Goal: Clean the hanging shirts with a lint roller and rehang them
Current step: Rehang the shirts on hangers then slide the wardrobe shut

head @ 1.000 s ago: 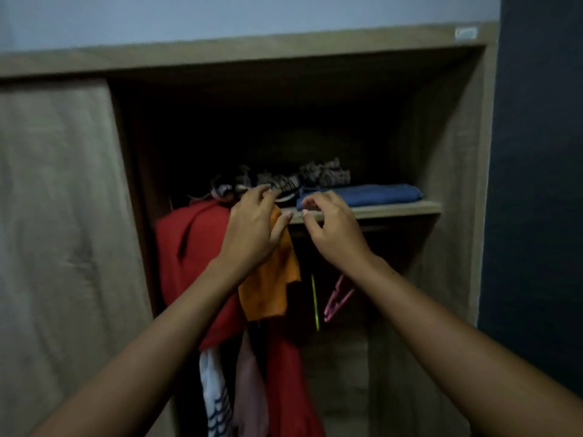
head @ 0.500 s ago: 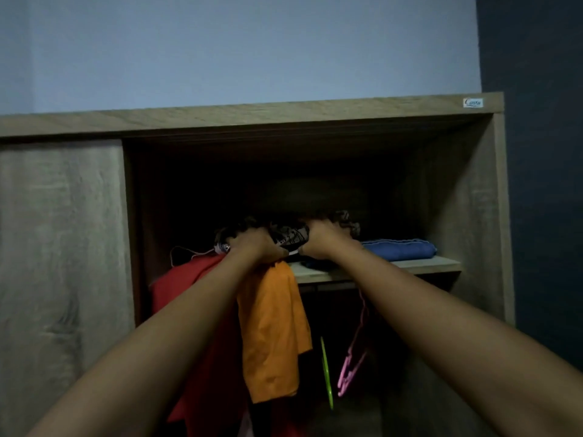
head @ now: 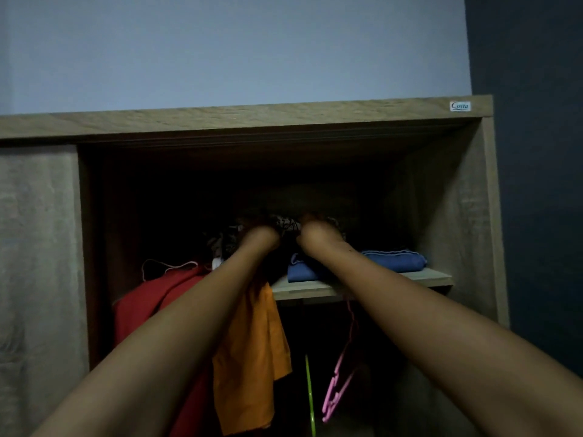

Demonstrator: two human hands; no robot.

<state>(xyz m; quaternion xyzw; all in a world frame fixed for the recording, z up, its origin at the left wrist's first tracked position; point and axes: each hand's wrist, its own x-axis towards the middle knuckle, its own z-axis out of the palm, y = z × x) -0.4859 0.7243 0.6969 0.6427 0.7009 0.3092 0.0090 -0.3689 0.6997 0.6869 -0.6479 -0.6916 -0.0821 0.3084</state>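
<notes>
Both hands, left hand [head: 257, 230] and right hand [head: 315, 227], reach onto the shelf [head: 362, 283] into the patterned garment [head: 285, 223]; grip unclear in shadow

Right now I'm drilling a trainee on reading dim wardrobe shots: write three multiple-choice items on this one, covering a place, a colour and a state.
1. Where does the folded blue cloth lie?
A. on the wooden shelf
B. on a hanger
C. on the wardrobe's top

2. What colour is the garment hanging just below the left forearm?
A. white
B. orange
C. black

3. How are the pink hangers?
A. each carrying a shirt
B. lying on the shelf
C. hanging bare

Answers:
1. A: the folded blue cloth rests on the wooden shelf, beside the right hand.
2. B: the orange garment hangs next to the red one, under the arm of the left hand.
3. C: the pink hangers dangle under the shelf with nothing on them.
</notes>
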